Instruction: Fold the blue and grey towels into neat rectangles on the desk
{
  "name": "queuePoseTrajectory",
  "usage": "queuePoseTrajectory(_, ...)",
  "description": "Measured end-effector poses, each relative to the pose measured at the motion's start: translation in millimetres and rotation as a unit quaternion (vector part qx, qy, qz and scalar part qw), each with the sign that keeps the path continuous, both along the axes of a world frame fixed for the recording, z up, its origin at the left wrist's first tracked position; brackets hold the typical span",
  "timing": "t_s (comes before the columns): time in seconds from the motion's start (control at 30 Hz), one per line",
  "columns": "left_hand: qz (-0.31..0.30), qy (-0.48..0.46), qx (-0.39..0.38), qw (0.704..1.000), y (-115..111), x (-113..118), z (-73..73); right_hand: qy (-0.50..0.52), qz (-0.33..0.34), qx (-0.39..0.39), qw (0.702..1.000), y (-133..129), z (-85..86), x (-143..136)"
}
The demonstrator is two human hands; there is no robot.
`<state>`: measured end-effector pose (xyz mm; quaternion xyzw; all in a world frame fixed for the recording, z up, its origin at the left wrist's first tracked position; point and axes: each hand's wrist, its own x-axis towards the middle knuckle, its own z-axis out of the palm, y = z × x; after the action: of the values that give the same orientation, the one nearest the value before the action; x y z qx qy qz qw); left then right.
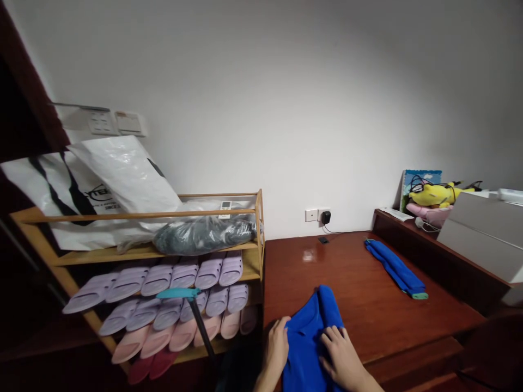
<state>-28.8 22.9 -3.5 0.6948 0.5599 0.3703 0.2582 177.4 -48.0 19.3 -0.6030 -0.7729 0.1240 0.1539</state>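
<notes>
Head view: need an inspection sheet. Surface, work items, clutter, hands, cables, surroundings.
Surface: reddish-brown desk, glossy, reflecting light.
Work items: blue cloth under both hands; narrow folded blue bundle farther right.
Clutter: yellow plush toy and pale box on the raised ledge.
Hands: left hand at the cloth's left edge; right hand on its right part.
Cables: black cord from the wall plug; white cable by the toy.
Surroundings: slipper rack left; white wall behind.
</notes>
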Motion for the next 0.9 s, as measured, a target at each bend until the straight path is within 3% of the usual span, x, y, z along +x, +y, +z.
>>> queuePoseTrajectory(0.23, 0.046, 0.166, 0.028, 0.985, 2.8, -14.6, 7.3, -0.122, -0.040, 0.014, 0.992, 16.8, -5.2, 32.3)
queuePoseTrajectory(0.43, 0.081, 0.245, 0.042, 0.965, 9.1, -23.4, 13.9, -0.148, -0.090, 0.008, 0.985, 21.0, -1.5, 83.4)
queuePoseTrajectory(0.53, 0.089, 0.271, 0.052, 0.957, 8.3, -20.9, 13.0, -0.153, -0.102, 0.009, 0.983, 20.5, 0.8, 92.5)
queuePoseTrajectory(0.6, 0.101, 0.285, 0.067, 0.951, 2.0, -10.4, 8.9, -0.148, -0.121, 0.039, 0.981, 22.0, 0.4, 85.4)
queuePoseTrajectory(0.67, 0.075, 0.299, 0.110, 0.945, -8.8, 7.6, 1.0, -0.117, -0.125, 0.083, 0.982, 24.3, -4.1, 66.2)
queuePoseTrajectory(0.77, -0.064, 0.313, 0.173, 0.932, -27.2, 38.0, -14.7, -0.006, -0.087, 0.105, 0.991, 26.9, -21.1, 22.8)
queuePoseTrajectory(0.83, -0.115, 0.320, 0.149, 0.929, -34.7, 50.7, -23.0, 0.067, -0.082, 0.090, 0.990, 27.3, -36.8, -4.1)
queuePoseTrajectory(0.9, -0.120, 0.327, 0.105, 0.931, -35.8, 52.0, -26.3, 0.093, -0.111, 0.076, 0.987, 27.1, -51.1, -19.8)
